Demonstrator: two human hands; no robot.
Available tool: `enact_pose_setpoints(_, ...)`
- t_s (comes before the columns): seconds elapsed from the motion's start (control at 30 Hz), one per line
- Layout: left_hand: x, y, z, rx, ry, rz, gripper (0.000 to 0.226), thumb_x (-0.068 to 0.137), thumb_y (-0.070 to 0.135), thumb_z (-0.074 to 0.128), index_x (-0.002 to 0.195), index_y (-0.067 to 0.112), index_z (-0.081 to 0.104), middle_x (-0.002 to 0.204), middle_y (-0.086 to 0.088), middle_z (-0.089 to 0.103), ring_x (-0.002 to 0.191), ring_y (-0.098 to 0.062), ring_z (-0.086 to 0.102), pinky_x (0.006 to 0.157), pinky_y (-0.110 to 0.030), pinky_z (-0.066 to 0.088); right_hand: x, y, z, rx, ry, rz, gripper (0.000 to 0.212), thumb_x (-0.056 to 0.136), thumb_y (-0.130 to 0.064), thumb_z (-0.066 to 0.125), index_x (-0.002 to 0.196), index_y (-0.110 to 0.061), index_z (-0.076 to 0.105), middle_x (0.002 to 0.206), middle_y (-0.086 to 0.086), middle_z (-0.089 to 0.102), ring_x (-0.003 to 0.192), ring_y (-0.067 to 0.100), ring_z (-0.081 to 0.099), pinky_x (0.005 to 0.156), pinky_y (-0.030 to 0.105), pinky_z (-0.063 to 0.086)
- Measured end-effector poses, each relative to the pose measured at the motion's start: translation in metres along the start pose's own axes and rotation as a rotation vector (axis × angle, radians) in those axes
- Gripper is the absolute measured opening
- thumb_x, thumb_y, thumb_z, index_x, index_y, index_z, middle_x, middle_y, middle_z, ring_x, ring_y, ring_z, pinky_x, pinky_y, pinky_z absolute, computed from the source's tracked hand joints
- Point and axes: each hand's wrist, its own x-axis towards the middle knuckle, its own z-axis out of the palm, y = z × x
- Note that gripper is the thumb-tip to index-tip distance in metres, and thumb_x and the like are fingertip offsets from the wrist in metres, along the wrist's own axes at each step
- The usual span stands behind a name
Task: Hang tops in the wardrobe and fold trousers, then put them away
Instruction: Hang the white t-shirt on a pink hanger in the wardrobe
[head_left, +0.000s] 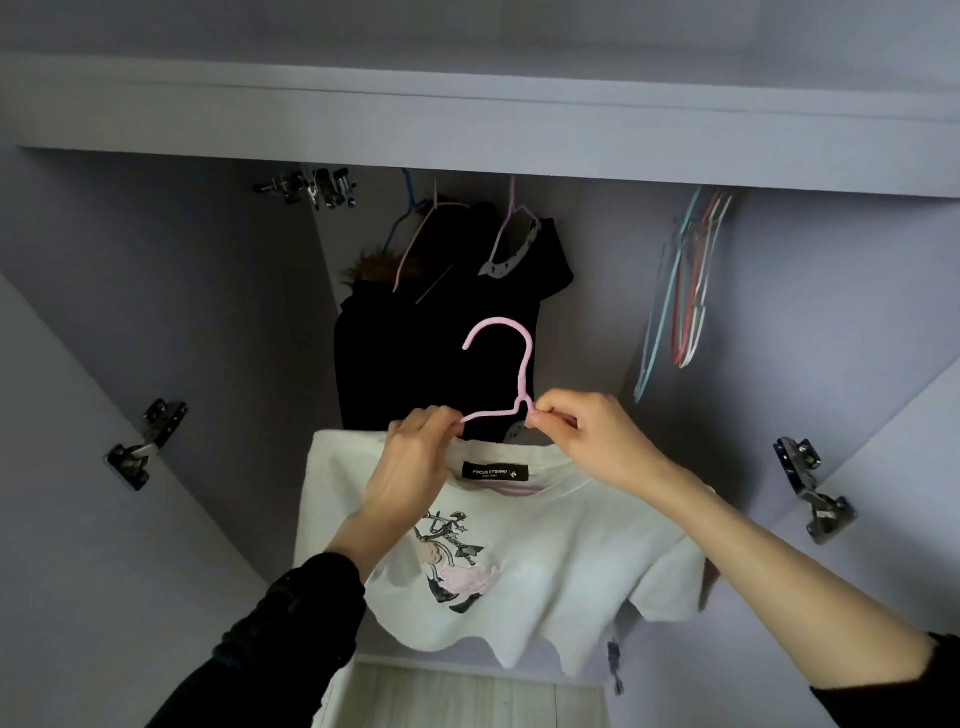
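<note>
**A:** What have the hands got?

**B:** Both are raised in front of an open wardrobe (467, 130). The left hand (415, 457) has its fingers curled, pinching the left shoulder of a pink hanger (501, 374). The right hand (587, 441) pinches the same hanger just below the neck, thumb and fingertips closed on the wire.

**A:** And the top?

**B:** A white T-shirt (530, 561) with a pink and black print hangs on that hanger beneath the hands, its black collar label (495, 472) facing the camera. The hook stands upright, clear of anything, in front of the dark clothes.

**A:** What is behind it?

**B:** Black garments (441, 353) hang inside on pink and blue hangers, one with a fur trim (374, 267). To the right, a bunch of empty hangers (685, 291) in blue, red and white dangles from the top. Both doors stand open, with metal hinges (815, 488) showing on either side.
</note>
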Motion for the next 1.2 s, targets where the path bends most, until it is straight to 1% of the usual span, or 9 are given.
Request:
enact_pose_setpoints(0.17,0.008,-0.008,0.002,0.186,-0.099,0.029,0.033,0.099,0.026,0.045,0.129,0.016,0.055,0.125,0.0,0.057,0.119,-0.023,0.047,0.096,-0.036,0.03,-0.001,0.014,-0.008,0.082,-0.158,0.343,0.028,0.091,-0.014,0.057,0.064,-0.02,0.061,0.052,-0.007,0.057,0.042,0.007,0.055,0.046,0.017,0.041)
enact_pose_setpoints(0.43,-0.008,-0.034,0.017,0.436,-0.391,-0.011,0.051,0.102,0.029,0.03,0.15,0.026,0.015,0.158,0.004,0.013,0.145,-0.017,0.008,0.114,-0.036,0.017,-0.024,0.03,-0.016,0.156,-0.467,0.618,0.02,0.089,-0.009,0.056,0.072,-0.008,0.066,0.051,0.004,0.049,0.047,0.016,0.064,0.045,0.018,0.047)
enact_pose_setpoints(0.57,0.021,-0.034,0.008,0.488,-0.332,-0.096,0.062,0.099,0.023,0.038,0.151,0.027,0.005,0.159,-0.001,-0.003,0.146,-0.025,-0.002,0.114,-0.043,0.017,-0.02,0.032,-0.023,0.073,-0.291,0.708,0.023,0.084,-0.005,0.056,0.062,-0.007,0.056,0.049,0.005,0.046,0.042,0.018,0.055,0.043,0.019,0.039)
enact_pose_setpoints(0.73,0.07,-0.009,0.007,0.437,-0.288,-0.111,0.07,0.096,0.021,0.044,0.151,0.028,0.001,0.158,-0.012,-0.006,0.144,-0.033,0.003,0.111,-0.047,0.024,-0.019,0.037,-0.032,0.127,-0.119,0.801,0.011,0.087,-0.002,0.052,0.076,-0.002,0.054,0.059,0.009,0.048,0.031,0.011,0.05,0.037,0.018,0.033)
enact_pose_setpoints(0.83,0.081,0.003,0.009,0.389,-0.319,-0.141,0.068,0.098,0.021,0.043,0.151,0.026,0.001,0.157,-0.011,-0.003,0.143,-0.034,0.009,0.107,-0.048,0.031,-0.016,0.036,-0.033,0.269,-0.084,0.835,0.012,0.089,0.0,0.052,0.077,-0.003,0.051,0.065,0.009,0.046,0.032,0.012,0.053,0.035,0.018,0.035)
enact_pose_setpoints(0.93,0.086,0.01,0.009,0.329,-0.334,-0.199,0.064,0.1,0.02,0.039,0.151,0.019,0.001,0.155,-0.015,0.007,0.137,-0.036,0.024,0.102,-0.046,0.039,-0.009,0.027,-0.032,0.503,-0.057,0.887,0.009,0.09,0.001,0.049,0.099,0.001,0.05,0.067,0.008,0.046,0.037,0.015,0.059,0.04,0.02,0.048)
enact_pose_setpoints(1.03,0.093,0.012,0.005,0.282,-0.341,-0.254,0.061,0.102,0.021,0.037,0.151,0.013,0.003,0.143,-0.02,0.032,0.118,-0.037,0.048,0.092,-0.045,0.046,0.0,0.013,-0.032,0.74,-0.033,0.886,0.007,0.091,0.006,0.044,0.093,0.003,0.05,0.065,0.009,0.047,0.046,0.022,0.064,0.047,0.027,0.055)
enact_pose_setpoints(1.13,0.11,0.008,-0.004,0.261,-0.307,-0.309,0.05,0.102,0.025,0.036,0.146,0.005,0.025,0.12,-0.02,0.056,0.101,-0.036,0.059,0.08,-0.043,0.05,0.016,0.006,-0.03,0.887,0.027,0.878,0.016,0.092,0.009,0.038,0.083,0.002,0.05,0.068,0.01,0.049,0.058,0.026,0.064,0.045,0.028,0.055)
enact_pose_setpoints(1.2,0.124,0.008,-0.007,0.282,-0.332,-0.352,0.038,0.103,0.027,0.035,0.128,0.002,0.047,0.109,-0.019,0.062,0.096,-0.035,0.061,0.077,-0.042,0.05,0.03,0.006,-0.029,0.952,0.083,0.871,0.019,0.091,0.011,0.035,0.082,0.002,0.05,0.073,0.012,0.051,0.064,0.027,0.062,0.046,0.029,0.056)
